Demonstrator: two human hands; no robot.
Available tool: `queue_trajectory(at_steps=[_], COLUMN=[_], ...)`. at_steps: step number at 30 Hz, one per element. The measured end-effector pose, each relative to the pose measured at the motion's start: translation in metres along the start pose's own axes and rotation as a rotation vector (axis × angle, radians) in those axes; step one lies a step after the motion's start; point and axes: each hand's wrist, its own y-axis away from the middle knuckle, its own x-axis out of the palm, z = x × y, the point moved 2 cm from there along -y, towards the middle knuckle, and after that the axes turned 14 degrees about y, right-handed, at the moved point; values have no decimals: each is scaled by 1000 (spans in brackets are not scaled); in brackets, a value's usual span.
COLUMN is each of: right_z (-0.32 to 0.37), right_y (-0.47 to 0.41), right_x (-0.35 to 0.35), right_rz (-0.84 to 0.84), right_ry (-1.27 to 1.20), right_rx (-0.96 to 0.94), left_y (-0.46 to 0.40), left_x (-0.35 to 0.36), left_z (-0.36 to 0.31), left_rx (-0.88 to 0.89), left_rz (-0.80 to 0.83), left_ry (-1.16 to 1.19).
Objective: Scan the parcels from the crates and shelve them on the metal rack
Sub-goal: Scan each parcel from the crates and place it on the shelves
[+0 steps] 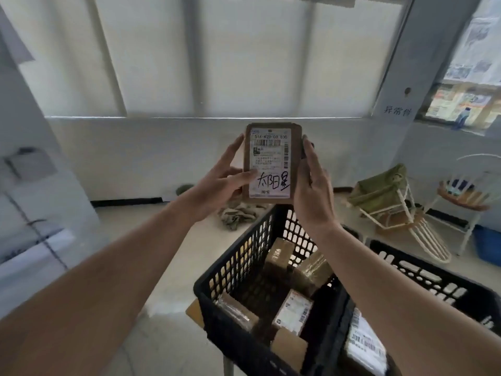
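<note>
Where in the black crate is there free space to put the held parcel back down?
The black crate has bare floor along its left wall, between the upright parcel at the far end and the near-left parcel. The right and near parts are crowded with boxes.

Two hands raised: left hand [222, 177], right hand [311, 191]. One parcel held up [272, 161], bearing one shipping label [270, 162]. Two black crates: near crate [233, 270], second crate [433, 278] to its right. Near crate: five parcels visible [294, 312]. Second crate: one labelled parcel seen [364, 346]. Two chairs [466, 185], one tipped over [385, 196].
</note>
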Motion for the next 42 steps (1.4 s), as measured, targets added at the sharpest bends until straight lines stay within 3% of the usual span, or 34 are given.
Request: queue_trajectory(at_steps=[7,20,30,42], right_z=[67,255,403,548], right_y=[52,241,459,665], right_x=[30,103,134,180], right_rz=[216,610,814,972], right_ry=[-192,-572,-731,-827], right_rx=[-270,-532,-605,-743], left_y=[130,419,680,919], left_x=[-6,-18,-5,-20], left_z=[-40,-140,-200,-253], left_rx=[100,243,300,162], left_rz=[-329,-963,-1263,-1391], left_ry=[-79,-436,-607,-845])
